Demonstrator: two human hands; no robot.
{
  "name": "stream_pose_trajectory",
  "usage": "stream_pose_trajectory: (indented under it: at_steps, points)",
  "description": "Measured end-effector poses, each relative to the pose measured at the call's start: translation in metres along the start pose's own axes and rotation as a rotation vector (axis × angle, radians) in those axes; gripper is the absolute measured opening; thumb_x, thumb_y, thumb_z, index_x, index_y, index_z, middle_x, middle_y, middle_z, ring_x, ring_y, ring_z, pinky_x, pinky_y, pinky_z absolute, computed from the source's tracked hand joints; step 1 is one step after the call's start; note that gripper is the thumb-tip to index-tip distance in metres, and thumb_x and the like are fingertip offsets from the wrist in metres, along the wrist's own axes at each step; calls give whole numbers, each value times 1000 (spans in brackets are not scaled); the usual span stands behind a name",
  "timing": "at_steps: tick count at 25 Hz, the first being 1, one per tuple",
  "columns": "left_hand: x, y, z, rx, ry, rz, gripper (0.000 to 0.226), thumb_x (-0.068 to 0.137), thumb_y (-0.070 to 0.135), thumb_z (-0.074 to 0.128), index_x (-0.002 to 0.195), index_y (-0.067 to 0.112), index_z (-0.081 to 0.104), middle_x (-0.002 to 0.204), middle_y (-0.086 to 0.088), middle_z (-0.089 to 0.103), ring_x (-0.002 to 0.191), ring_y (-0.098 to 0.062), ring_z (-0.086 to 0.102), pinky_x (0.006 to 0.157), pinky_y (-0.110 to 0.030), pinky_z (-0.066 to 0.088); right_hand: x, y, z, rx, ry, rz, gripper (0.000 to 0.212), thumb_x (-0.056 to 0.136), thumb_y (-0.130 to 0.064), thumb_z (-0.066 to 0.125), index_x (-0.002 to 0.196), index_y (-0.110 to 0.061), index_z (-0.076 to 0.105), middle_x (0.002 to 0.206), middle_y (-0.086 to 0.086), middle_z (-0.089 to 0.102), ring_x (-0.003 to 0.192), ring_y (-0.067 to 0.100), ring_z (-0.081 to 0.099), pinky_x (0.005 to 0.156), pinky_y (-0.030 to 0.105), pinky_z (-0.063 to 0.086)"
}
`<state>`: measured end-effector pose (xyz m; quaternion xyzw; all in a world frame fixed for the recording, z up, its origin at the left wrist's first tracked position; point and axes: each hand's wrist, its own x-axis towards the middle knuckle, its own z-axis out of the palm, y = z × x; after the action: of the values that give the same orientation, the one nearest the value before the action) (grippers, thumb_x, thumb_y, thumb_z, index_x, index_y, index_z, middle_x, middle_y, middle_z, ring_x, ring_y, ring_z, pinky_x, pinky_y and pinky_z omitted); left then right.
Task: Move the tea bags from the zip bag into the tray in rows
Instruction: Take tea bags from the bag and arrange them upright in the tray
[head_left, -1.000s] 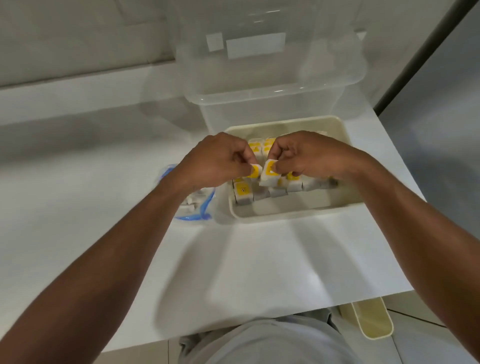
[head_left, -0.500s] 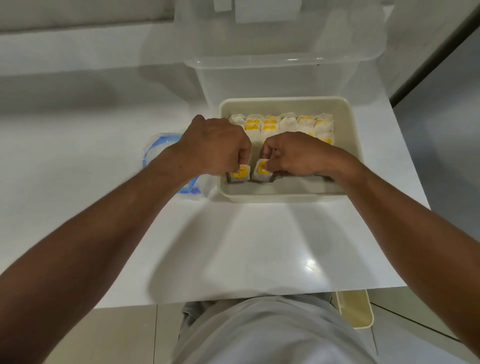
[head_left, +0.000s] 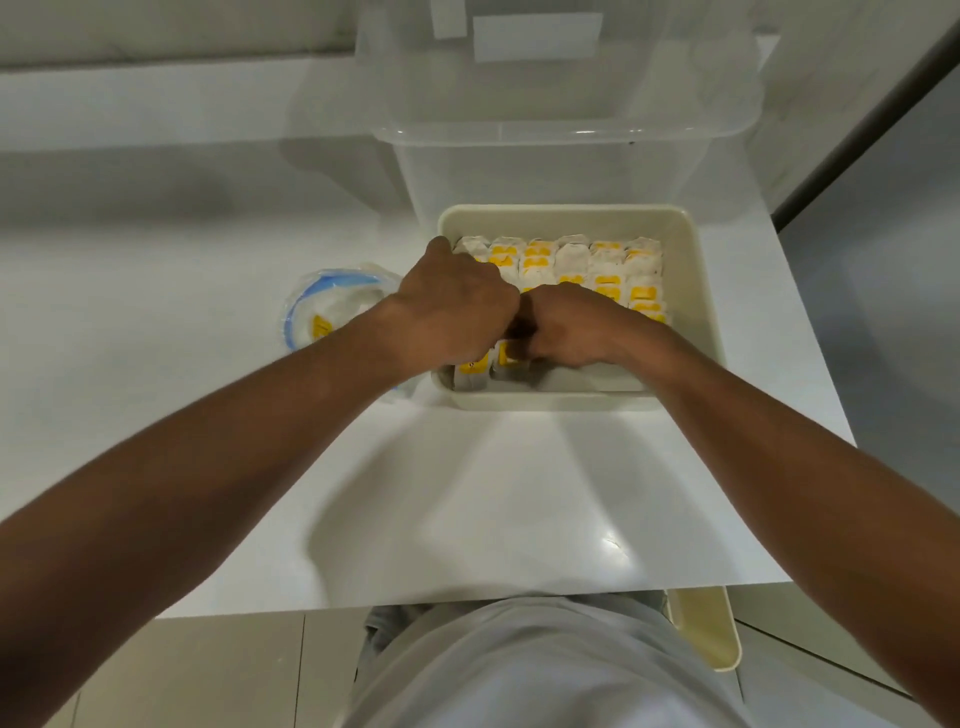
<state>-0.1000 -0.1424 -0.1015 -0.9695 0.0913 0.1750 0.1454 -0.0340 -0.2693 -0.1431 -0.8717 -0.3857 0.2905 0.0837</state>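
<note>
Eyes on the tea bags (head_left: 571, 260): white packets with yellow labels, standing packed in rows across the far part of the tray (head_left: 698, 312). The nearest row is only just begun, down at the near left corner. Two packets stand there side by side: the corner tea bag (head_left: 474, 366) against the left wall, and the second tea bag (head_left: 511, 357) touching it on its right.

The left hand (head_left: 457, 312) sits right on top of the corner one, fingers curled down round its upper edge. The right hand (head_left: 576, 327) has its fingers curled too, pinching the top of the second. The knuckles of both hands nearly meet above the row, and most of the fingertips are hidden beneath them.

This looks like the seating step. To do it well, press each packet down until it stands upright and butt it flush to its neighbour with the label facing the same way. Then let go without tipping it over. Bare tray floor shows to the right, below the right wrist, so the row has room for more.

Out on the bench (head_left: 467, 493), the zip bag (head_left: 337, 291) lies just left of the tray with at least one loose tea bag (head_left: 321, 327) showing inside, so there's more to fetch. A clear tub (head_left: 561, 140) stands behind the tray.
</note>
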Motion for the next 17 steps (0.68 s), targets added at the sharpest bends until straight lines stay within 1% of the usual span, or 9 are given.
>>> stream_pose_trajectory:
  at_steps: [1,3,5,8,10,12,13,15,17]
  points:
    - [3,2,2,56,19,0,16,95,16,51,80,23,50,76,3,45,83,-23,50,85,-38,33,2,-1,2,-34,38,16,8,88,-22,62,93,-17,63,95,7,68,78,24,55,64,32,42]
    - [8,1,7,107,30,0,14,97,18,48,85,23,50,81,1,45,92,-25,53,92,-41,34,5,-3,7,-50,83,41,18,86,-17,61,103,-13,66,97,10,67,80,26,55,64,31,41]
    - [12,-2,11,133,36,-1,12,98,20,49,88,23,55,82,1,46,96,-25,54,90,-41,34,7,0,10,34,94,65,22,82,-16,65,104,-17,68,93,7,68,83,26,60,63,28,44]
    - [15,-8,15,136,45,8,13,98,20,49,87,23,55,81,1,46,94,-23,52,82,-39,29,8,3,10,220,95,103,15,79,-17,70,91,-25,67,69,-9,65,59,11,59,52,21,42]
    - [16,-13,14,98,37,14,10,96,23,52,92,24,61,79,2,45,92,-23,50,80,-39,28,8,5,10,294,85,118,15,80,-15,69,88,-26,66,58,-10,66,46,5,59,50,19,43]
    - [17,-17,12,83,2,16,12,94,35,54,91,25,61,71,5,39,88,-21,43,79,-38,27,8,6,10,326,91,125,13,83,-16,68,87,-29,65,48,-13,62,42,1,59,48,17,42]
    - [16,-19,10,68,-31,22,22,93,46,55,89,25,61,69,5,36,88,-21,42,79,-38,27,8,6,10,340,88,132,12,84,-17,67,87,-28,65,46,-13,61,42,1,59,47,17,41]
    - [15,-20,6,28,-103,49,39,86,66,53,84,28,60,69,7,38,90,-20,42,80,-39,27,8,7,10,356,70,142,11,85,-17,66,89,-27,65,48,-9,63,41,5,58,46,19,44]
    - [13,-17,3,36,-140,77,49,78,76,56,72,28,55,70,8,42,90,-19,42,80,-38,25,6,7,9,363,39,130,13,84,-15,68,86,-27,65,52,-6,66,44,7,60,47,22,46]
